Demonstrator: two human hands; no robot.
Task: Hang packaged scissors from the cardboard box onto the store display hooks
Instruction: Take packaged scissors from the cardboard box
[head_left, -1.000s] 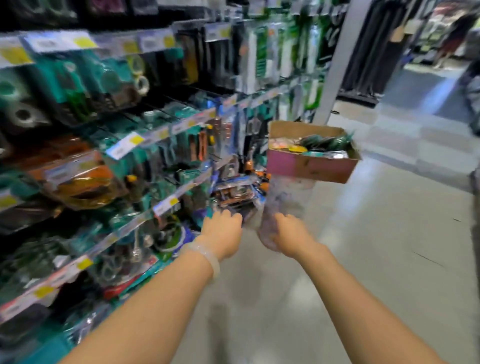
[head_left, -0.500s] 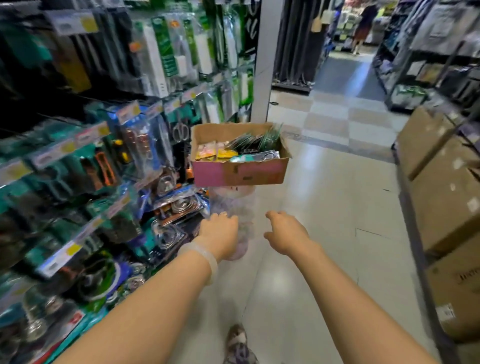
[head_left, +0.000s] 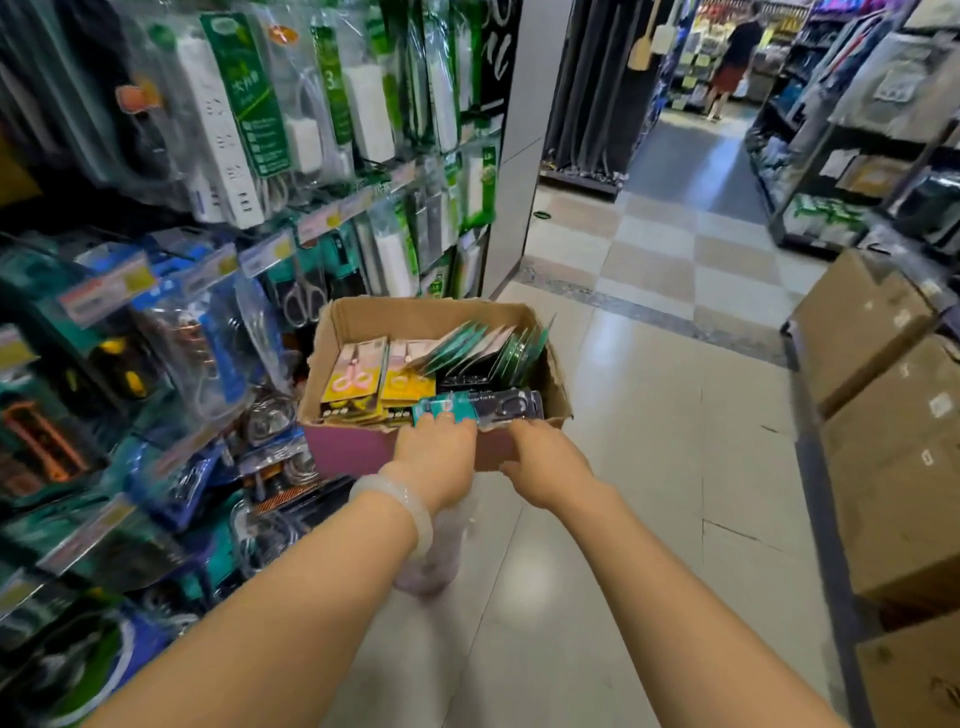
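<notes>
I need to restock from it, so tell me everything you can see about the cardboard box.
The cardboard box is open-topped, brown inside, with a pinkish front face and a torn right rim. It sits raised beside the display hooks; its support is hidden. Inside are yellow scissor packs, green-edged packs standing on edge, and a teal pack lying across the front. Both hands, left and right, reach its front edge.

Stacked brown cartons (head_left: 883, 426) line the right aisle; a shopper (head_left: 735, 57) stands far down it.

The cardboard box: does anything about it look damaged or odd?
Yes. The cardboard box has a ragged, torn right wall near its front corner. Inside, the green packs lean sideways, while the yellow packs lie flat.
</notes>
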